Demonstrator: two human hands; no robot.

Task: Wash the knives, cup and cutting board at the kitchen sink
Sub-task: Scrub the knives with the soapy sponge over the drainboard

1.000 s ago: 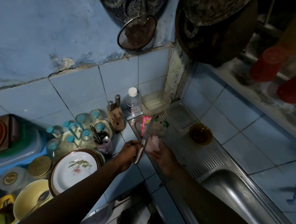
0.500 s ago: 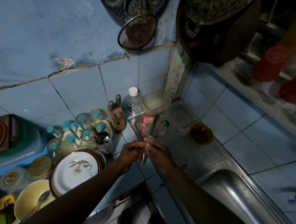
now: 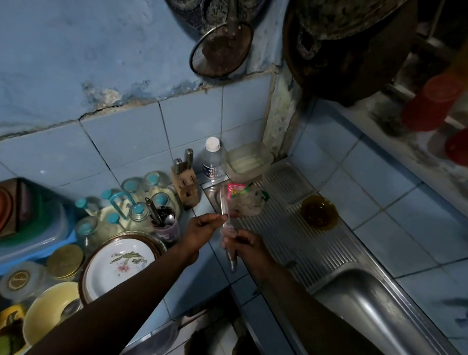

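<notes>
Since half a second ago the knife (image 3: 227, 230) has tipped, its blade now leaning up and left instead of standing upright. Right hand (image 3: 243, 245) grips its metal handle, whose end pokes out below the fist. Left hand (image 3: 200, 231) pinches the blade with its fingertips, with something pale against the steel. Both hands hover over the tiled counter edge (image 3: 207, 278), beside the sink (image 3: 386, 325) and its ribbed drainboard (image 3: 302, 240)
</notes>
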